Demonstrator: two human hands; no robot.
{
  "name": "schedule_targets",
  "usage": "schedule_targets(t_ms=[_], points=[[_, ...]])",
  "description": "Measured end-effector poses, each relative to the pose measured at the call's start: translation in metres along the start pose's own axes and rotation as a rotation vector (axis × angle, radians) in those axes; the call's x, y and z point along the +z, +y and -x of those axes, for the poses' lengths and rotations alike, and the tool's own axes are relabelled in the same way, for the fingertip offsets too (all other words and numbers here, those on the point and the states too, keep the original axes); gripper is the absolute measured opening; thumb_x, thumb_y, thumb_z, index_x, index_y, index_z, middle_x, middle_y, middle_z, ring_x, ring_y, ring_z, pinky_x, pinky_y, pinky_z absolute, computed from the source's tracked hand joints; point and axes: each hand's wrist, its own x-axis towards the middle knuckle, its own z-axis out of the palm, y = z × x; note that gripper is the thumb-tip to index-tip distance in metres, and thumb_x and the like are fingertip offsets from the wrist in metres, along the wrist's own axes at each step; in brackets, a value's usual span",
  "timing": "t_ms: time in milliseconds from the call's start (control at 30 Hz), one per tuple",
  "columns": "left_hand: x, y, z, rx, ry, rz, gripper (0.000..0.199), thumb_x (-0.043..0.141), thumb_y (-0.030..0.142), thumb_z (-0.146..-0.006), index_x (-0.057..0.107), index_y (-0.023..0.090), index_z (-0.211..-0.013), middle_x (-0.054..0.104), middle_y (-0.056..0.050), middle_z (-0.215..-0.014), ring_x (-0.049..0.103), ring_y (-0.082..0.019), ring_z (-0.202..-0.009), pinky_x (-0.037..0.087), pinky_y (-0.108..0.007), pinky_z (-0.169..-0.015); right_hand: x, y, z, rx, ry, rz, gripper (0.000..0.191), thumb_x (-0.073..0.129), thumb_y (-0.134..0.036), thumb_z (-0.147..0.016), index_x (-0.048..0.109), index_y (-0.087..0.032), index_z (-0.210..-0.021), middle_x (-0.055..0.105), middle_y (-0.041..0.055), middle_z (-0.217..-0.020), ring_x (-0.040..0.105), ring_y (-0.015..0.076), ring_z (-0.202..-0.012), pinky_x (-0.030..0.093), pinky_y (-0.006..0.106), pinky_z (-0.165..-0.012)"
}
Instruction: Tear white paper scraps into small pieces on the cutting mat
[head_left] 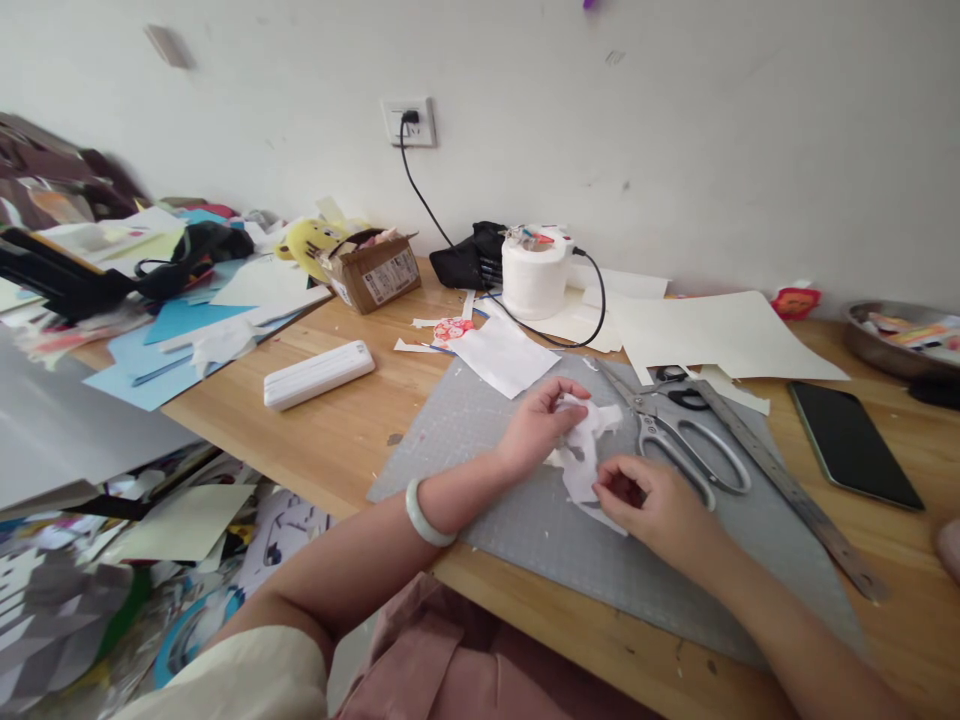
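Grey mat (pixel 525 540) lies on wooden table (pixel 300 440) near wall (pixel 697 160).

On our left wrist (pixel 474 488), a little below and left of the middle of the frame, we wear a smooth, rounded bangle (pixel 421 522) of pale, milky green. At the lower left our loose cream sleeve (pixel 247 675) ends near the elbow in a wide, plain opening, while at the bottom centre a dusty-pink garment (pixel 442 660) covers our lap in soft, deep folds. Our left hand (pixel 541 425) and right hand (pixel 651 498) are bare, as is our right forearm (pixel 772 600), which runs into the lower right corner.
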Motion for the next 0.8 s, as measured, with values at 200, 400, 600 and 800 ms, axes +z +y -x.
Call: schedule_targets(t_ms=[200, 400, 600, 800], points=[[-0.002, 0.001, -0.004, 0.017, 0.008, 0.102, 0.035, 0.062, 0.014, -0.064, 0.044, 0.017, -0.094, 0.053, 0.005, -0.072, 0.050, -0.004, -0.053, 0.038, -0.015, -0.050, 0.000, -0.004, 0.003, -0.042, 0.025, -0.035, 0.014, 0.053, -0.025, -0.075, 0.051, -0.021, -0.062, 0.050, -0.0034, -0.056, 0.046, 0.0123, -0.051, 0.036, 0.023, -0.047], [0.002, -0.004, 0.002, -0.088, -0.351, 0.008, 0.060, 0.067, 0.011, -0.062, 0.037, 0.020, -0.114, 0.053, 0.004, -0.077, 0.051, -0.004, -0.056, 0.039, -0.017, -0.054, -0.008, 0.003, -0.001, 0.067, 0.346, -0.172, 0.029, 0.052, -0.040, -0.079, 0.054, -0.020, -0.100, 0.054, 0.0030, -0.080, 0.048, 0.0146, -0.062, 0.041, 0.028, -0.058], [0.002, -0.002, 0.008, -0.002, -0.434, -0.181, 0.066, 0.067, 0.018, -0.068, 0.031, 0.021, -0.123, 0.054, 0.001, -0.079, 0.051, -0.007, -0.064, 0.037, -0.017, -0.055, -0.009, 0.011, -0.008, 0.226, 0.150, -0.473, 0.020, 0.058, -0.038, -0.073, 0.057, -0.019, -0.076, 0.049, -0.0036, -0.057, 0.047, 0.0128, -0.052, 0.037, 0.024, -0.047], [0.000, -0.006, 0.002, -0.008, -0.315, -0.120, 0.045, 0.055, 0.035, -0.079, 0.037, 0.017, -0.116, 0.051, 0.004, -0.066, 0.048, -0.006, -0.052, 0.036, -0.018, -0.048, -0.012, 0.013, -0.010, 0.252, 0.337, -0.592, 0.029, 0.054, -0.042, -0.076, 0.046, -0.020, -0.059, 0.044, -0.0055, -0.048, 0.041, 0.0101, -0.046, 0.034, 0.022, -0.045]])
